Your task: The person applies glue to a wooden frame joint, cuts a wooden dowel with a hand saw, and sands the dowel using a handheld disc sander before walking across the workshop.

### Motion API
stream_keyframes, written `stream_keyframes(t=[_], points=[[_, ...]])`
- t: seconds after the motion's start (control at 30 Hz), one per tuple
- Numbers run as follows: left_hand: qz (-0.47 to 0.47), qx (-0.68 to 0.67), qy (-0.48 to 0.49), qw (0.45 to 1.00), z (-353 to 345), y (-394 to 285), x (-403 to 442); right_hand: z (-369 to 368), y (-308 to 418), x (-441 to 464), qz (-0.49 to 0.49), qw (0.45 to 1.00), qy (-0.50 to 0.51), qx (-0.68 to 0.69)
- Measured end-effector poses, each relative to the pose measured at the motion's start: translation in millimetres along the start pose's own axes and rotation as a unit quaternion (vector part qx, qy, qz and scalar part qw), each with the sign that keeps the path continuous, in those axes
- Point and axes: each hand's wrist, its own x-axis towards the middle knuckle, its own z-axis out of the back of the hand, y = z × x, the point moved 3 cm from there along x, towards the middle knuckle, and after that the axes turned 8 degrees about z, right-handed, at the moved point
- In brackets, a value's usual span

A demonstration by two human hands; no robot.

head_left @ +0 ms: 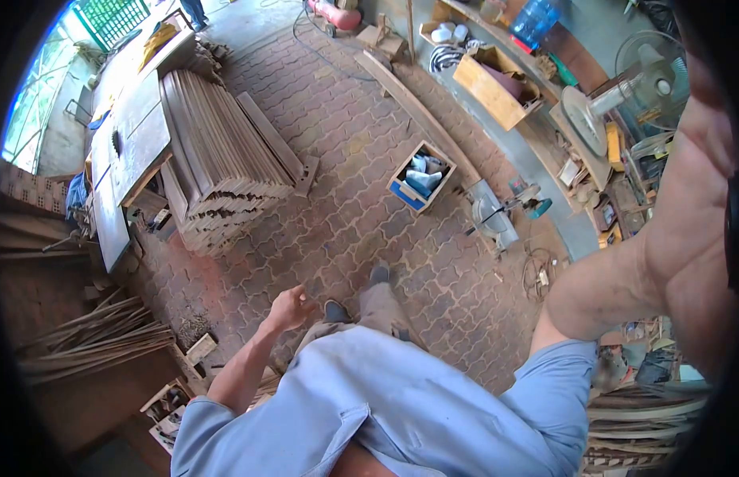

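My left hand point(291, 308) hangs in front of my body over the paved floor point(338, 222), its fingers curled in and nothing visible in them. My right arm is raised, and my right hand point(700, 175) fills the right edge, very close to the camera. Its fingers run out of sight there, so their pose and anything in them are hidden. Neither hand visibly touches a workshop object. Ahead on the floor stands a wooden crate point(398, 193) with blue and white items inside. A small power saw point(493, 213) sits to its right.
At the left, a tall stack of boards point(226, 135) stands beside a saw table point(139, 147) with a circular blade. Thin wood strips point(99, 342) lie nearer. Along the right wall are a shelf, an open wooden box point(489, 91), a fan point(583, 119) and a water jug point(535, 22). Another person's legs point(194, 12) show far off.
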Motion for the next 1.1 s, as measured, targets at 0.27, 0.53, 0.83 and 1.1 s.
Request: stream_keyframes(t=[0.27, 0.53, 0.83, 1.1], points=[[-0.219, 0.145, -0.338, 0.904, 117, -145, 164, -33, -169, 88, 0.098, 0.992, -0.075, -0.002], [0.014, -0.245, -0.127, 0.961, 225, -236, 335, 5, -409, 161, -0.234, 0.944, 0.226, 0.046], [0.150, -0.011, -0.026, 0.988, 203, -203, 492, 12, -716, 121, -0.453, 0.833, 0.307, -0.083], [0.094, -0.017, -0.044, 0.994, 368, -276, 683, 43, -1001, 159, -0.459, 0.761, 0.338, -0.310]])
